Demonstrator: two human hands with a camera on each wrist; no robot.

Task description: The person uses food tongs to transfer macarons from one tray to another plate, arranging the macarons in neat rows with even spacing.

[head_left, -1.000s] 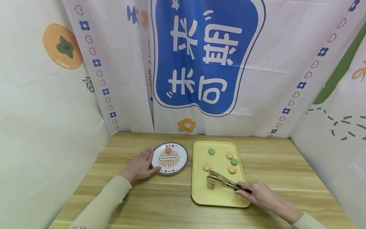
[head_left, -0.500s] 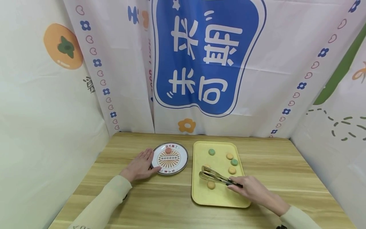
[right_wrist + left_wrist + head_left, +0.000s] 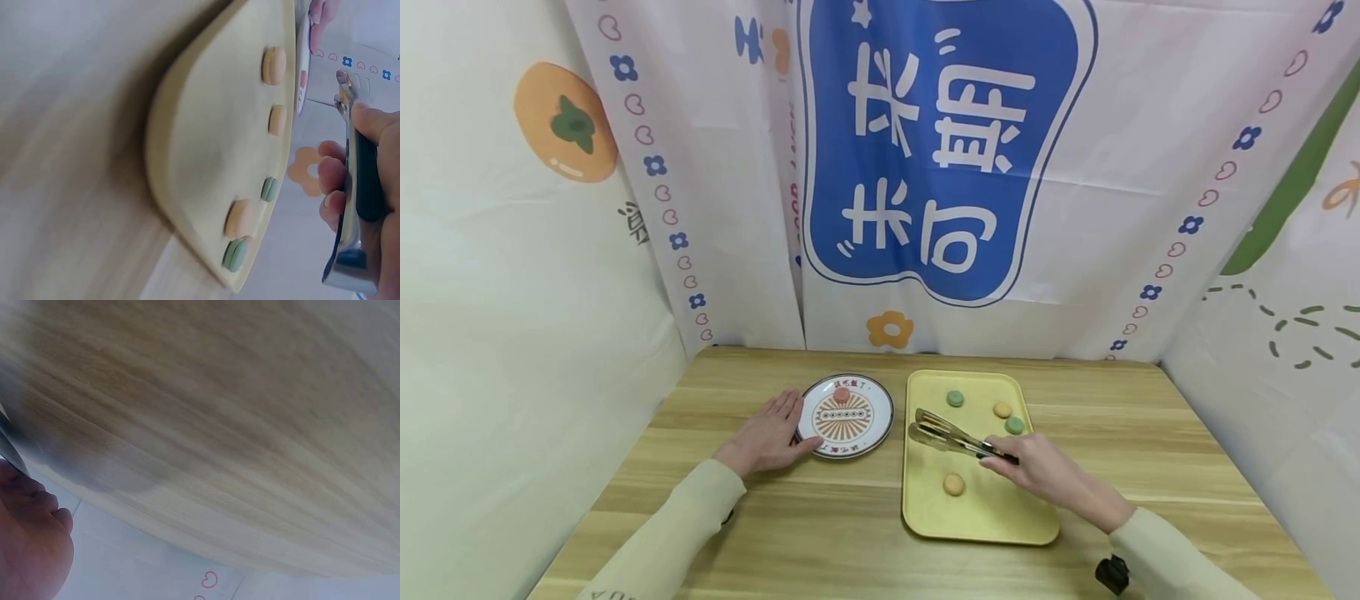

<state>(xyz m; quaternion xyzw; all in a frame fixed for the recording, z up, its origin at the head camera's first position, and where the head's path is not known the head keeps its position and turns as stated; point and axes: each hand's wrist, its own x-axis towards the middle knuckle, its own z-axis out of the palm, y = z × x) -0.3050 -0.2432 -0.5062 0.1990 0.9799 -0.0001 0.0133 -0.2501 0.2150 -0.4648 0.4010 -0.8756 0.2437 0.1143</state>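
While the left hand point(image 3: 766, 435) rests straight-fingered at the plate's point(image 3: 881, 423) nine o'clock, the right hand point(image 3: 1037, 468) grips tongs point(image 3: 987, 451) over the tray point(image 3: 985, 517), tips point(image 3: 928, 417) toward ten; a pink macaron point(image 3: 842, 394) lies at the plate's twelve; from the left wrist, that hand meets the rim point(image 3: 10, 451) around eight; from the right wrist, five macarons point(image 3: 239, 219) dot the tray; something orange point(image 3: 343, 96) shows between the tips, clamped or not I cannot tell.

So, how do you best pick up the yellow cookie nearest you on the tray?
I'd pinch the yellow cookie across opposite sides of its round edge, using the tongs from above and the right. It looks flat on the tray, so its rim is easier to reach than its underside, and the right hand holding the tongs is on that side.
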